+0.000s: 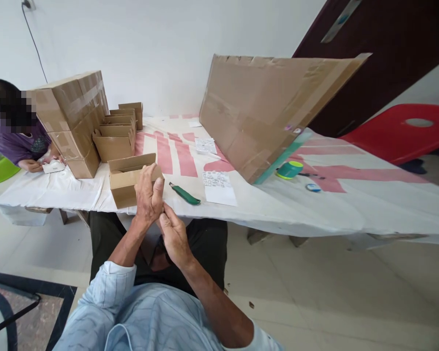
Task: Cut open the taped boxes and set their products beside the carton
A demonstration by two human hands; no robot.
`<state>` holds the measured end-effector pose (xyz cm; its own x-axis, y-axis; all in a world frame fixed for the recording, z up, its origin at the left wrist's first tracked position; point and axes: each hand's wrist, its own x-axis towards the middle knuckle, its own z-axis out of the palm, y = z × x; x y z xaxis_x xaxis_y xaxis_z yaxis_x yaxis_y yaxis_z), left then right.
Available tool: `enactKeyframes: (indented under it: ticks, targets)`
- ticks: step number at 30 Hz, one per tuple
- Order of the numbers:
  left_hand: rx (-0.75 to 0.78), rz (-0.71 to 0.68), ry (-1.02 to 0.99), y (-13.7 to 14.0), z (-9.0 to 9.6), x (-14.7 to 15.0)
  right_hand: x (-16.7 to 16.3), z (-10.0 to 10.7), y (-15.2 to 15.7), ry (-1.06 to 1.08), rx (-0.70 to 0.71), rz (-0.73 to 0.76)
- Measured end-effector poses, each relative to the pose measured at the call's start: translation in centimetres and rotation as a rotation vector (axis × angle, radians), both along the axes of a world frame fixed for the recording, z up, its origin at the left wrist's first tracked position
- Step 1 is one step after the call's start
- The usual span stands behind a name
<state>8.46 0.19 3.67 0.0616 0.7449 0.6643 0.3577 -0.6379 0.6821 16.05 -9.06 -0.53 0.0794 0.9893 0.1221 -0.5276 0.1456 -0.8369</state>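
My left hand (pixel 149 194) is raised in front of a small open cardboard box (pixel 123 187) at the table's front edge. Its fingers point up and look stretched out, and they cover the box's right end. Just below it, my right hand (pixel 175 238) has its thumb and fingers drawn together against the heel of the left one. Whatever lies between those fingertips, if anything, is hidden. To the right of the box lies a green utility knife (pixel 185 193). Beside the knife is a sheet of paper with handwriting (pixel 220 188).
A stack of taped cartons (pixel 75 122) and several open boxes (pixel 115 141) stand at the left. A person (pixel 25 141) sits behind the stack. A large cardboard sheet (pixel 267 112) leans at the right, near a tape roll (pixel 289 169) and a red chair (pixel 398 131).
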Motion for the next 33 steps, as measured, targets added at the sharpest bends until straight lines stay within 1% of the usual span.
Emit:
enactKeyframes:
  ticks: [2, 3, 6, 8, 10, 11, 13, 16, 19, 24, 28, 31, 33]
  targets:
    - [-0.056, -0.019, -0.088, 0.1, -0.2, -0.2, 0.5, 0.0, 0.2, -0.09, 0.018, -0.077]
    - [-0.098, -0.059, -0.146, 0.1, -0.2, -0.4, 0.8, 0.1, 0.2, -0.103, 0.025, -0.08]
    - [-0.202, -0.244, -0.291, -0.5, 0.2, -1.6, 1.7, 0.4, 0.3, -0.045, 0.012, 0.02]
    - [-0.212, -0.39, -0.246, -1.3, 0.7, -2.6, 2.3, 0.6, 0.5, -0.021, -0.002, 0.061]
    - [-0.2, -0.532, -0.113, -2.5, 1.2, -3.2, 2.9, 0.5, 0.7, -0.015, -0.006, 0.054]
    - [-0.199, -0.585, -0.048, -3.1, 1.3, -3.3, 3.1, 0.5, 0.9, -0.011, -0.006, 0.04]
    - [-0.203, -0.638, 0.039, -4.0, 1.3, -3.4, 3.3, 0.4, 1.1, 0.007, 0.0, 0.018]
    - [-0.207, -0.624, 0.087, -4.6, 0.6, -3.2, 3.2, 0.1, 1.2, 0.056, -0.008, 0.045]
    - [-0.174, -0.571, 0.107, -4.3, -0.2, -2.9, 3.0, -0.2, 1.2, 0.101, -0.033, 0.111]
    - [-0.128, -0.506, 0.057, -3.7, -0.8, -2.6, 3.3, -0.4, 1.3, 0.096, 0.0, 0.191]
    - [-0.202, -0.498, -0.075, -3.6, -1.0, -2.0, 4.0, -0.5, 1.6, 0.125, 0.007, 0.274]
    - [-0.303, -0.495, -0.191, -3.7, -1.5, -1.1, 4.1, -0.8, 1.8, 0.131, -0.002, 0.294]
    - [-0.358, -0.481, -0.206, -3.7, -2.0, -0.5, 4.3, -1.3, 2.0, 0.087, 0.005, 0.288]
